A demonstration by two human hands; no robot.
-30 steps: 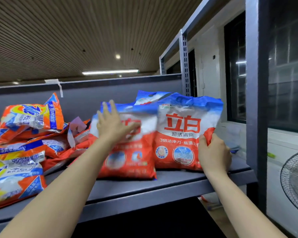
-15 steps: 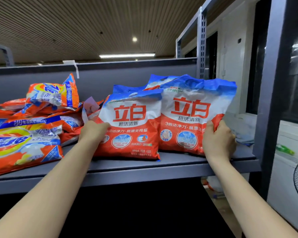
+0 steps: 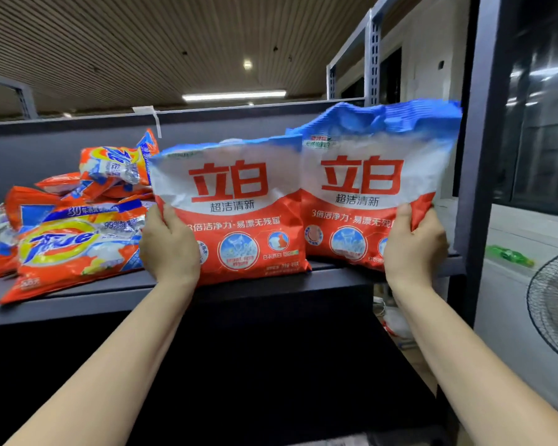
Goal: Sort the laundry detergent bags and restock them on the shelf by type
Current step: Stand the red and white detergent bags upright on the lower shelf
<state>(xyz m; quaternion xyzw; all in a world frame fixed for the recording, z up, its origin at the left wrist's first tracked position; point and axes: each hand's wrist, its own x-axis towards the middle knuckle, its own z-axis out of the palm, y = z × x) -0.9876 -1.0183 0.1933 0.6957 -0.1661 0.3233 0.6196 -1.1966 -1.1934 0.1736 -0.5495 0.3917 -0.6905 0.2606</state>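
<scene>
Two red, white and blue Liby detergent bags stand upright side by side at the right end of the grey shelf (image 3: 78,300). My left hand (image 3: 169,249) grips the lower left edge of the left Liby bag (image 3: 236,201). At the lower right edge of the right Liby bag (image 3: 368,175), my right hand (image 3: 413,249) holds on. More blue bag tops show behind them. A loose pile of orange Tide bags (image 3: 74,243) lies on the shelf to the left, one of them close to my left hand.
A dark steel upright (image 3: 477,156) bounds the shelf on the right. Beyond it are a white ledge with a green bottle (image 3: 509,255) and a fan grille (image 3: 554,307). The shelf's grey back panel (image 3: 29,156) runs behind the bags. Below the shelf it is dark.
My left hand has slid from the front of the left Liby bag down to its lower left edge and closed on it. Both bags now stand upright, nearer the shelf's front edge.
</scene>
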